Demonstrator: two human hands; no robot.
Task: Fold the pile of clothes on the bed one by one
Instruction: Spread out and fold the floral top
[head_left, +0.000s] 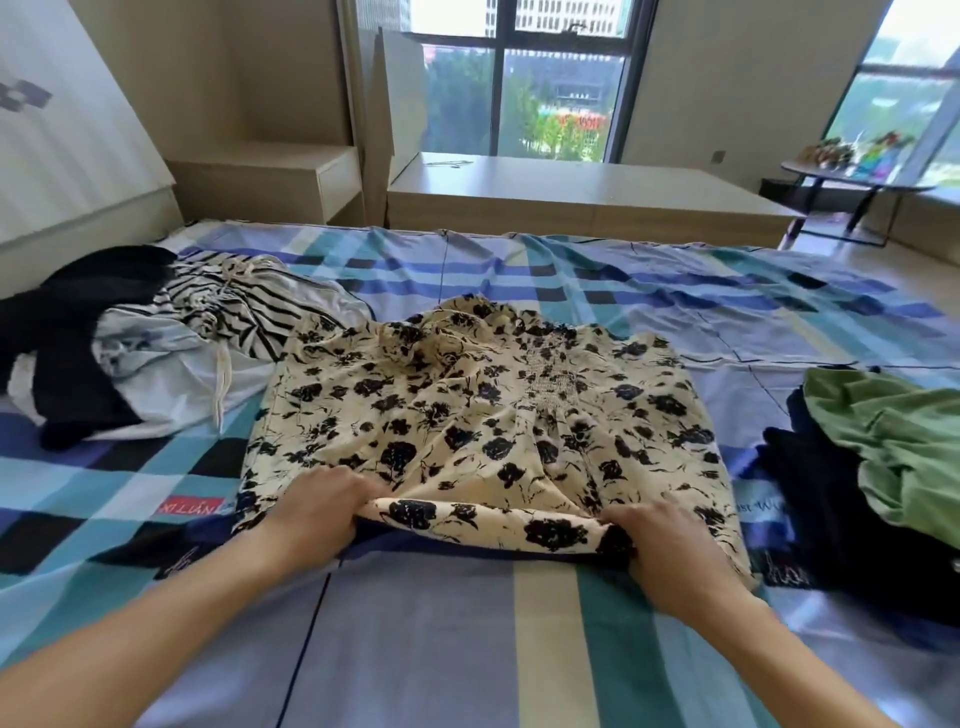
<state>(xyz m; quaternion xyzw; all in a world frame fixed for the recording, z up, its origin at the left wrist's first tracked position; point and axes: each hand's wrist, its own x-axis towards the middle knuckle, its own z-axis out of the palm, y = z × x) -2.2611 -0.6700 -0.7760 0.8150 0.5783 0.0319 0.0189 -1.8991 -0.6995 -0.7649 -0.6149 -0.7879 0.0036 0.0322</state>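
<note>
A cream dress with black flowers (467, 410) lies spread on the checked bed sheet (415, 639) in the middle of the view. Its near hem is rolled up off the sheet. My left hand (317, 504) grips the left end of that raised hem. At the right end of the hem, my right hand (660, 540) grips the fabric with curled fingers. A heap of black, striped and pale clothes (156, 338) sits at the left of the bed. A green garment on dark clothes (893, 457) lies at the right.
Low wooden cabinets (571, 202) run behind the bed under a large window (524, 78). A small round table with colourful items (852, 176) stands at the back right. The wall-side headboard panel (67, 156) rises at the left.
</note>
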